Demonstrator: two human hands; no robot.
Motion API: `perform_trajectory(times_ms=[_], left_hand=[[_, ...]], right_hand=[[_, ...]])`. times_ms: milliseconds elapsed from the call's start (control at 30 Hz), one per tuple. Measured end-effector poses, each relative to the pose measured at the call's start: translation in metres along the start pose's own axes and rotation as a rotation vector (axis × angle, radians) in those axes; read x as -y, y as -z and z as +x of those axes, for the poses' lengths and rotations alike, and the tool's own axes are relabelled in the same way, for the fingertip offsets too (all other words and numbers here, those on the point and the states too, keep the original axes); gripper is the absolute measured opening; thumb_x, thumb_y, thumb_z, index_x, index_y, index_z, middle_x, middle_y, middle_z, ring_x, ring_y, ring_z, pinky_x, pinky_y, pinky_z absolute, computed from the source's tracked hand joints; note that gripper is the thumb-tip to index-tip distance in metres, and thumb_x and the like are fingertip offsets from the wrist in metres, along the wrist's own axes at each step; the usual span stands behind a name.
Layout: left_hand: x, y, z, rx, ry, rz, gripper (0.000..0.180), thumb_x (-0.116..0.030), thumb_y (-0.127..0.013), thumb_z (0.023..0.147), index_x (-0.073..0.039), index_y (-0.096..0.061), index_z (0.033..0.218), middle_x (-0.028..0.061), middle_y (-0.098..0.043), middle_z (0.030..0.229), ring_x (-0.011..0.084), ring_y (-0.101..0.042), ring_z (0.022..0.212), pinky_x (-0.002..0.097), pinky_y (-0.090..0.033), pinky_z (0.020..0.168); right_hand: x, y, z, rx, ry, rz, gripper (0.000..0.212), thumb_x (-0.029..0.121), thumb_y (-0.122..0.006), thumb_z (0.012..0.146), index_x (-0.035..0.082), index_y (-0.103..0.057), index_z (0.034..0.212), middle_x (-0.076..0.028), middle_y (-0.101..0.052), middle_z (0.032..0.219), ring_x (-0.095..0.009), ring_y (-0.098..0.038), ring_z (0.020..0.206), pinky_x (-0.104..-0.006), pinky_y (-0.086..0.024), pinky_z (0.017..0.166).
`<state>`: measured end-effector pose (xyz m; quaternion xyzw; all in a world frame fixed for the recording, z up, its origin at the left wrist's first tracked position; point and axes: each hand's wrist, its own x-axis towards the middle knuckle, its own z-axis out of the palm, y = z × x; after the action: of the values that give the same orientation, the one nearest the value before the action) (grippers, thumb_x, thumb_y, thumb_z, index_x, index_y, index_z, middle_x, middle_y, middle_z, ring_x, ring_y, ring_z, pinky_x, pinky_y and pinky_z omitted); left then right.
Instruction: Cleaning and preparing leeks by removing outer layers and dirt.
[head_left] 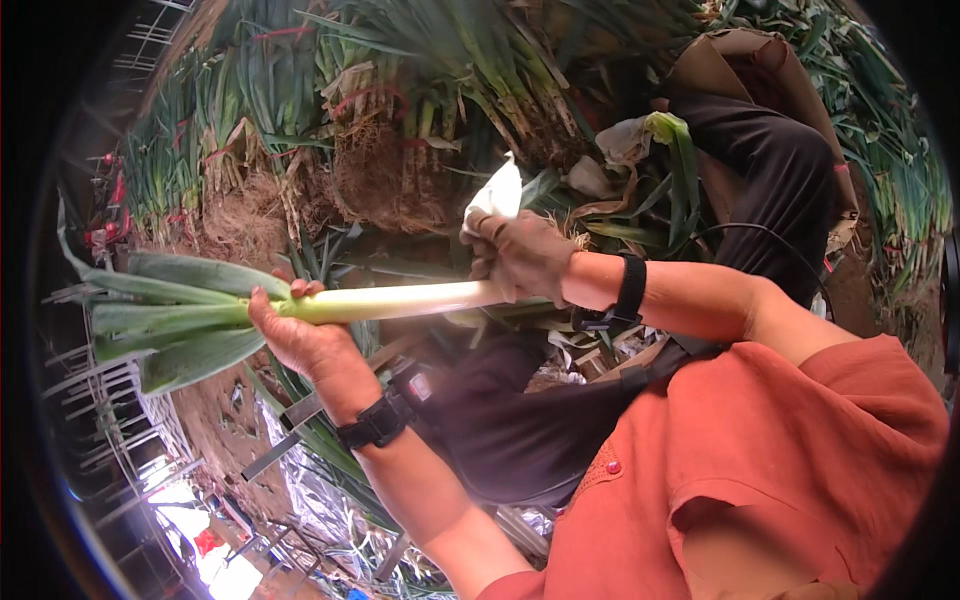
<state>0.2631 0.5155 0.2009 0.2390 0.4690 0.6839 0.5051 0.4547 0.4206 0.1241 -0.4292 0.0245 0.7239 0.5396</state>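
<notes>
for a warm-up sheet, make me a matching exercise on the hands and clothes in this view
Column one:
1 left hand
2 right hand
3 shirt
4 trousers

Column two:
a reddish
b near the leaves of the leek
c dark
d at the leek's white end

Pairs: 1-b, 2-d, 3-a, 4-c

A coral shirt (780, 430) is worn with dark trousers (490, 415) and black wristbands (376, 423)

One foreground leek (400, 301), two black wristbands (375, 424), one orange shirt (790, 430)
</notes>
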Motion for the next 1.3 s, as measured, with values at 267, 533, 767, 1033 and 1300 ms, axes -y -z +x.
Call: perform_trajectory(times_ms=[267,533,767,1033,1300], left_hand=[[-0.019,0.055,0.038,0.006,-0.040,-0.091,0.040,-0.022,-0.063,0.077,-0.004,-0.043,0.107,0.0098,-0.055,0.091,0.0141,-0.053,0.056,0.0211,-0.048,0.046],[-0.052,0.082,0.043,0.101,-0.057,-0.196,0.037,-0.031,-0.063,0.076,-0.002,-0.052,0.096,0.0045,-0.051,0.078,0.0110,-0.050,0.059,0.0189,-0.044,0.055],[-0.047,0.053,0.024,0.129,-0.147,-0.119,0.044,-0.034,-0.067,0.077,0.001,-0.050,0.098,0.0050,-0.048,0.075,0.0102,-0.049,0.060,0.0184,-0.042,0.052],[-0.049,0.054,0.025,0.324,-0.058,-0.193,0.039,-0.031,-0.065,0.079,0.000,-0.051,0.099,0.0060,-0.053,0.080,0.0097,-0.048,0.058,0.0177,-0.042,0.051],[-0.054,0.114,0.060,0.428,0.063,-0.364,0.037,-0.028,-0.064,0.080,-0.003,-0.052,0.103,0.0045,-0.056,0.089,0.0083,-0.050,0.057,0.0177,-0.044,0.051]], right_hand=[[0.043,0.051,-0.005,0.214,-0.128,0.422,0.026,0.031,-0.051,0.094,0.013,-0.051,0.076,0.007,-0.033,0.056,-0.006,-0.030,0.046,-0.0217,-0.025,0.043],[0.121,0.208,0.030,-0.230,0.096,-0.921,0.034,0.041,-0.059,0.085,0.008,-0.061,0.078,-0.002,-0.055,0.063,-0.020,-0.051,0.054,-0.0326,-0.042,0.054],[0.130,0.091,-0.008,-0.029,0.207,-2.326,0.042,0.043,-0.061,0.080,0.004,-0.068,0.095,-0.014,-0.067,0.088,-0.030,-0.065,0.082,-0.0364,-0.049,0.076],[0.080,0.006,-0.019,0.728,0.615,-1.358,0.055,0.042,-0.057,0.089,0.000,-0.052,0.123,-0.017,-0.059,0.118,-0.023,-0.057,0.106,-0.0332,-0.043,0.093],[0.047,0.089,-0.005,0.936,-0.593,-1.093,0.035,0.036,-0.063,0.087,0.005,-0.061,0.103,-0.001,-0.061,0.080,-0.010,-0.056,0.067,-0.0267,-0.047,0.057]])
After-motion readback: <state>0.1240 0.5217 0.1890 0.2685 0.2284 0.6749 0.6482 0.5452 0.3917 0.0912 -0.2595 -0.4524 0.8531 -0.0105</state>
